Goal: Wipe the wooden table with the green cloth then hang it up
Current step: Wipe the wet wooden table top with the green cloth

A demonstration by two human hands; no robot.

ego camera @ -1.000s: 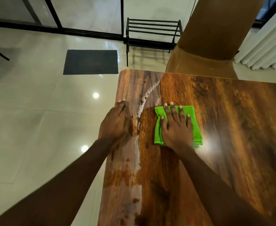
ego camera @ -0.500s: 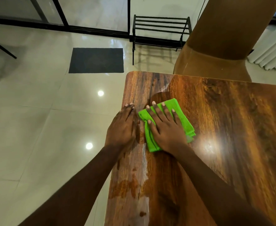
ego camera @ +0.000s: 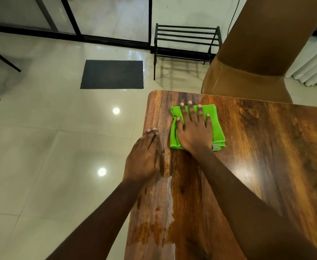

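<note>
— How many hands on it?
— Two, both flat: the right hand presses straight fingers on the one green cloth, and the left hand rests, fingers straight, at the wooden table's left edge
— Where's the cloth?
— Near the far left corner

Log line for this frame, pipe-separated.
phase: wiping | right hand: pressing green cloth, far left corner | left hand: flat on wooden table edge | wet streak: near left side

hands 2 | green cloth 1 | wooden table 1 | chair 1 | mat 1
</note>
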